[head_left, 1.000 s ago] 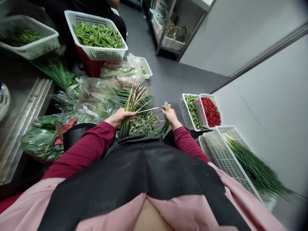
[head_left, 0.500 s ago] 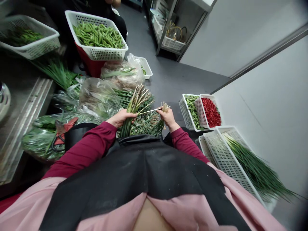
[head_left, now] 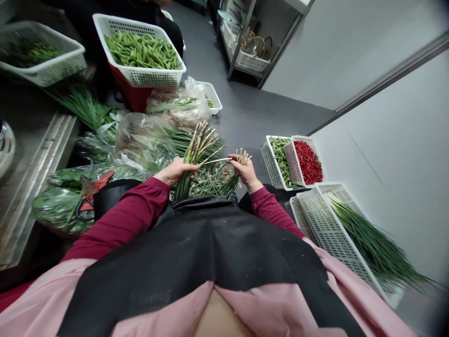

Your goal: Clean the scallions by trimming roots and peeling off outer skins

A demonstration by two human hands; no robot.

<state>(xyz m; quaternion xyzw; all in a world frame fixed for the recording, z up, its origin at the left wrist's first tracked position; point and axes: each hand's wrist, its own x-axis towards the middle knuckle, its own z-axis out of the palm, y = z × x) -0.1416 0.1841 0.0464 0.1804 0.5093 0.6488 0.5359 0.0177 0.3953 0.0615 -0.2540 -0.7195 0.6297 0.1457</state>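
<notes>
My left hand (head_left: 177,171) is wrapped round a thick bunch of scallions (head_left: 200,141), their brownish, soil-marked root ends pointing up and away and the green leaves hanging down by my apron. A single thin white stalk (head_left: 217,160) stretches from this bunch to the fingertips of my right hand (head_left: 248,174), which pinch its end. The same right hand is closed round a smaller bunch of scallions (head_left: 242,157) with pale, clean ends; their green leaves trail below the palm. Loose leaves and trimmings (head_left: 210,180) lie beneath and between both hands.
Plastic-wrapped greens (head_left: 143,140) and red-handled scissors (head_left: 94,189) lie left. A white basket of green peppers (head_left: 140,77) stands at the back, with a person behind it. To the right are a basket of red chillies (head_left: 296,171) and a basket with long scallions (head_left: 336,238).
My right fingertips have shifted slightly left and up along the white stalk. The pale ends in that hand are fanned a little wider. My left hand stays nearly still.
</notes>
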